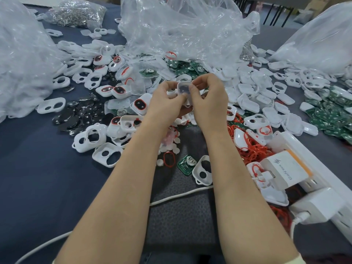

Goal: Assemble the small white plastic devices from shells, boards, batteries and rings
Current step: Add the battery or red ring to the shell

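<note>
My left hand [165,100] and my right hand [207,96] meet above the middle of the table and both pinch one small white device shell [183,89] with a dark disc showing in it. Thumbs press on its near face. Below my forearms lie a loose green board [186,164], a red ring [169,159] and an open white shell [202,170]. White shells with two holes [89,138] are scattered at the left, next to dark round batteries [70,119]. Red rings [253,149] are heaped at the right.
Big clear plastic bags [181,25] stand at the back and at both sides. Green boards [327,113] pile up at the far right. A white power strip with chargers [297,168] runs along the right edge, and a white cable [181,197] crosses the dark blue cloth [38,178].
</note>
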{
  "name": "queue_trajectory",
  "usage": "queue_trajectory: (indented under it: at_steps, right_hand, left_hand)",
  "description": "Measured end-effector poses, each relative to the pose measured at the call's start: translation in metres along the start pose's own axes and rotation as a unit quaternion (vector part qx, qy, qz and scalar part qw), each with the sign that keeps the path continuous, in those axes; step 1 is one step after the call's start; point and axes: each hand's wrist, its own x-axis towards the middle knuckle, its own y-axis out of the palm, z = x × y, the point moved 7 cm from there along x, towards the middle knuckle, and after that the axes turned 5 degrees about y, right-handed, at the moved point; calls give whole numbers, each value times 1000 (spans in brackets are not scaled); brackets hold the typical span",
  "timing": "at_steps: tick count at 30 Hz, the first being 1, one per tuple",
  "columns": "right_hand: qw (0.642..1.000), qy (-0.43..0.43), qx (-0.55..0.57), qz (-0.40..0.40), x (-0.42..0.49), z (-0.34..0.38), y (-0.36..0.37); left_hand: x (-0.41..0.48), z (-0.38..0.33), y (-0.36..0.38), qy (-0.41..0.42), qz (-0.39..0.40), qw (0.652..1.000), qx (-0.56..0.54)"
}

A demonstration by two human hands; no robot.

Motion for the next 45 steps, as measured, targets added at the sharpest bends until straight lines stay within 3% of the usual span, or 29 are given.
queue_trajectory:
  at_steps: [6,11,16,20,27,35,40,45]
  right_hand:
    - [1000,-5,11,-6,-1,1,1]
    - [989,96,111,-26,6,-20,-11]
    - [980,149,100,-84,14,-34,-35]
    - [983,156,34,-92,19,-41,-45]
    - [980,135,-146,12,15,-40,-32]
    - [917,127,-351,139,8,-45,-11]
    - [909,135,-368,141,6,-44,-9]
    - [938,130,-301,116,7,-43,-11]
  left_hand:
    - [-3,-2,-1,15,-13,1000,16]
    - [-4,-4,-3,-10,-37,999,-35]
    - [-5,-2,-3,-32,-36,995,-88]
    - [-5,-4,-8,-8,-40,997,-67]
    - [-3,-6,-11,15,-67,996,-60]
    - [-4,-6,-10,-1,-63,995,-72]
    - [-3,-3,-8,-22,-65,994,-89]
    - [0,1,-7,-55,-85,985,-138]
